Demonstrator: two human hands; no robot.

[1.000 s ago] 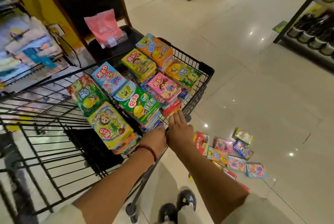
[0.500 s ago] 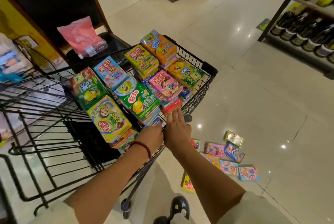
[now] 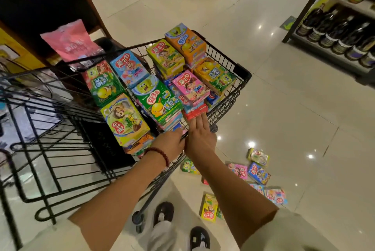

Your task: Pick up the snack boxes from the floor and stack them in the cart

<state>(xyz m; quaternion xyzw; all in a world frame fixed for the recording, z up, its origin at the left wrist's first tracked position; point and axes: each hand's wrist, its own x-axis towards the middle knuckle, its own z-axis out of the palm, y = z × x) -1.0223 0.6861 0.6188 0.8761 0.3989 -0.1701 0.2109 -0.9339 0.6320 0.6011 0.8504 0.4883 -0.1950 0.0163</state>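
A black wire cart (image 3: 242, 77) holds several stacks of colourful snack boxes, among them a green box (image 3: 160, 101), a pink box (image 3: 190, 86) and a yellow-green box (image 3: 124, 119). My right hand (image 3: 199, 137) lies flat with straight fingers against the red box (image 3: 195, 111) low in the near stack. My left hand (image 3: 170, 143), with a red bead bracelet, reaches into the cart beside it, its fingertips against the base of the green stack; the fingers are partly hidden. Several loose snack boxes (image 3: 258, 172) lie on the floor at the lower right, including a yellow one (image 3: 209, 207).
A shelf of dark bottles (image 3: 334, 33) stands at the right. A brown chair with a pink bag (image 3: 71, 40) sits behind the cart. Another nested cart frame (image 3: 40, 149) is at the left. My feet (image 3: 162, 213) stand near the cart wheel on glossy tiles.
The view has shifted and drawn closer to the cart. Both hands have pushed slightly further in against the near stacks, the right fingers now touching the red box.
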